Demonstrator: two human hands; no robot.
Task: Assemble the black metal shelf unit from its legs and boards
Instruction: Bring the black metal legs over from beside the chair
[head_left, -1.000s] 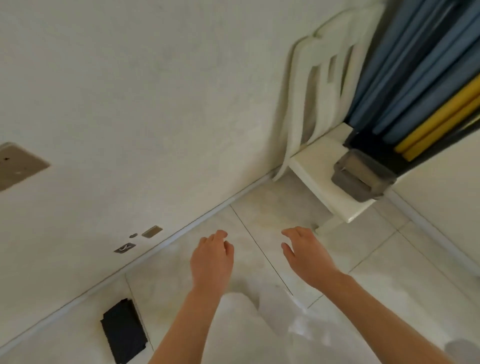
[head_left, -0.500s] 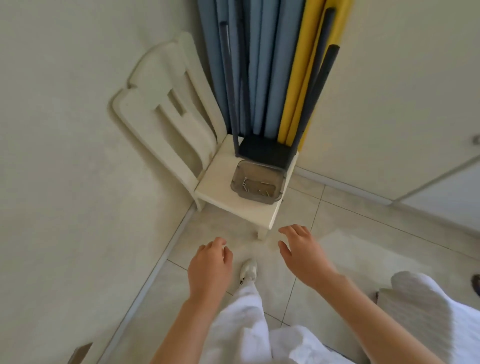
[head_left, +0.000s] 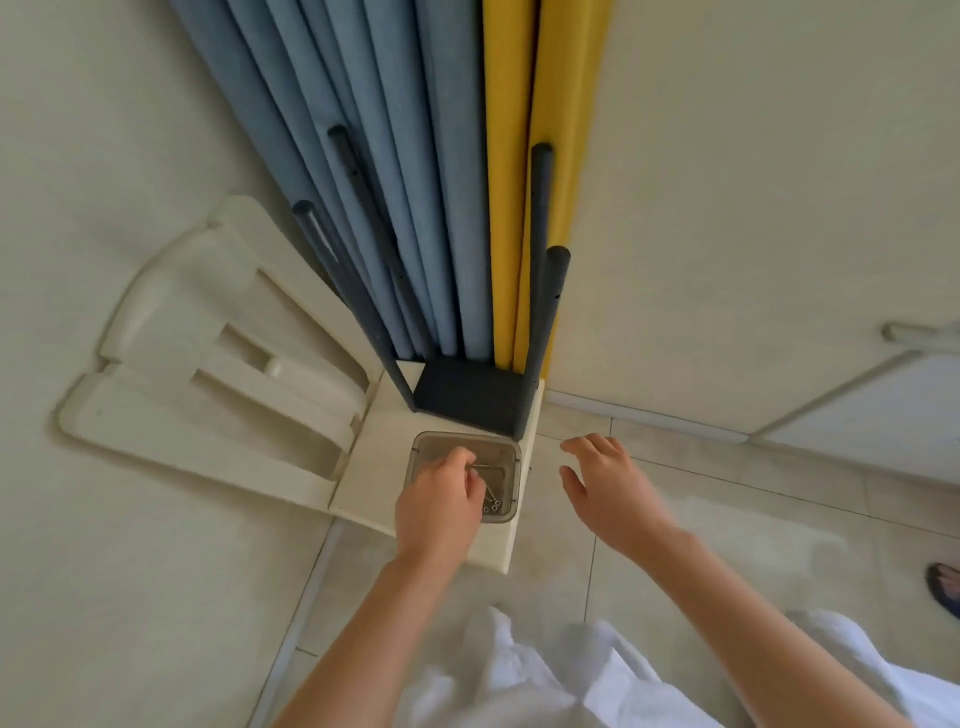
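Note:
A black shelf board (head_left: 470, 397) stands on a white chair's seat (head_left: 371, 467), with several black legs (head_left: 540, 260) rising from its corners. In front of it sits a clear plastic box (head_left: 515, 467) holding small screws (head_left: 492, 505). My left hand (head_left: 441, 499) reaches into the box with its fingers curled down over the screws and a thin metal piece; whether it holds one is hidden. My right hand (head_left: 608, 483) hovers with spread fingers over the floor, just right of the seat, holding nothing.
The white chair (head_left: 208, 395) stands in the corner against the left wall. Blue rolls (head_left: 395, 182) and yellow rolls (head_left: 519, 156) lean in the corner behind the shelf. My white trousers (head_left: 519, 675) fill the bottom. A dark shoe (head_left: 945, 587) shows at the right edge.
The view has swung from the left wall to the chair and come closer. My left hand has moved forward into the box. My right hand stays spread beside the seat.

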